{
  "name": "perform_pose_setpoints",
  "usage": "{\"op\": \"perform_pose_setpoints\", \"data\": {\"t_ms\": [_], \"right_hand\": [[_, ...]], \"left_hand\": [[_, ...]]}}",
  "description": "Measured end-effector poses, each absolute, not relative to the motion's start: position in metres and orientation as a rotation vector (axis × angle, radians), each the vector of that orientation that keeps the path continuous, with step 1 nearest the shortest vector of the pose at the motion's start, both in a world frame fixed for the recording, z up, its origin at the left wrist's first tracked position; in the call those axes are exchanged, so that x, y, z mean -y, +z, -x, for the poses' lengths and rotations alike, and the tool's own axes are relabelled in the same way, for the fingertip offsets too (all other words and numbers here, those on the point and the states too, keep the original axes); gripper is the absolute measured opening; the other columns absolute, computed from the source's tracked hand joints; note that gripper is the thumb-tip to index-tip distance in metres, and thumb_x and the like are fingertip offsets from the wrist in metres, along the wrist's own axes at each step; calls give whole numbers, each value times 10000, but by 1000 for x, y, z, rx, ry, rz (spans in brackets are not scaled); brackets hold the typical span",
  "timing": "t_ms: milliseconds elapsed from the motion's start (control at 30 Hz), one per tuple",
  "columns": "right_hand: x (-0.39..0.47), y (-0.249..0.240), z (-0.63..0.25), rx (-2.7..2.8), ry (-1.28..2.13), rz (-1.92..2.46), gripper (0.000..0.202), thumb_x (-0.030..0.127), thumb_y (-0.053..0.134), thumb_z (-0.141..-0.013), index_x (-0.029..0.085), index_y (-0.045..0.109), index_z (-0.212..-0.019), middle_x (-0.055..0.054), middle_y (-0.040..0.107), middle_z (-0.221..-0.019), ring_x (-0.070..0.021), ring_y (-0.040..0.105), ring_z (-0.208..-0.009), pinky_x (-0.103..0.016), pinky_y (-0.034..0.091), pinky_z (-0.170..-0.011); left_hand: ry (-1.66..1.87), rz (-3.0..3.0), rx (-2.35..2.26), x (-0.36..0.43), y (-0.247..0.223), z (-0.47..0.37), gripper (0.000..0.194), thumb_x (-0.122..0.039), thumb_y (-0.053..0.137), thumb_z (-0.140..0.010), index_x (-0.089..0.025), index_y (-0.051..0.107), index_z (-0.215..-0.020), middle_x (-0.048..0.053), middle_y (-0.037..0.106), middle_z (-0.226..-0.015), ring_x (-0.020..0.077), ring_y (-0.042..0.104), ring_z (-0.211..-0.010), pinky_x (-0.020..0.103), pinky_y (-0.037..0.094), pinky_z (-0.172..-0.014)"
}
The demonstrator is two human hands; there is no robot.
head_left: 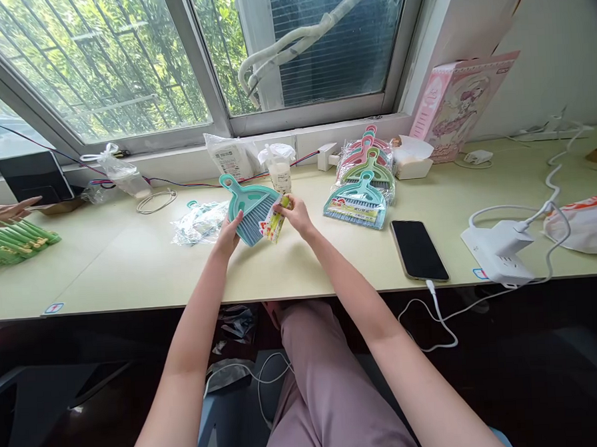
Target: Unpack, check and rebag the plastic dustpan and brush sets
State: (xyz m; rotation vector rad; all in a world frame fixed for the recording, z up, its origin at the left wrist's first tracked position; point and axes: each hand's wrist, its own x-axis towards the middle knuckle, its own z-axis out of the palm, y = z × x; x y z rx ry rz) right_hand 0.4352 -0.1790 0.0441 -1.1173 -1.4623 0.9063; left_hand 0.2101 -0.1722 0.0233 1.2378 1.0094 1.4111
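A teal dustpan with a small brush (250, 206) is held tilted above the desk by my left hand (230, 232), whose fingers close on its lower left edge. My right hand (295, 216) pinches a colourful printed card (274, 226) at the dustpan's right side. Left of them lies a pile of clear plastic packaging with teal pieces (202, 222). To the right is a stack of wrapped dustpan sets in pink, green and teal (361, 195), the front teal one showing a printed card.
A black phone (420, 250) and white power strip (497, 252) lie right. Behind stand a lidded cup (279, 168), white packet (231, 157) and pink box (465, 108). At far left, another person's hand (8, 212) is above green bundles (17, 243), near a tablet (34, 178).
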Motion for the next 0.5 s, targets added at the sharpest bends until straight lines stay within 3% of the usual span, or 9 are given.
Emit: {"op": "perform_pose_setpoints", "data": {"t_ms": [167,367,500], "right_hand": [[190,39,-419,1331,553,1544,263,468,668,-905,243,634,-1036,-85,736,-988,-276,680,-948,-363,505,-822],[191,34,-416,1412,421,1558,204,378,665,-913,223,624,-1040,-121,685,-1141,-287,632,-1091,-373,504,-873],[188,32,-413,1303,400,1517,364,401,713,-866,192,569,-1127,-183,604,-1257,-319,538,-1253,-443,486,-991]], "left_hand": [[1257,-1367,-886,185,25,-228,902,-627,862,-629,-251,536,-1382,158,660,-1278,355,638,-1210,491,539,-1013],[1289,-1376,-956,188,26,-235,908,-368,943,-566,-217,537,-1364,143,660,-1269,354,614,-1243,490,503,-1066],[1364,-1363,-948,186,28,-230,905,-329,915,-587,-220,511,-1390,142,666,-1278,350,622,-1231,504,502,-1059]]}}
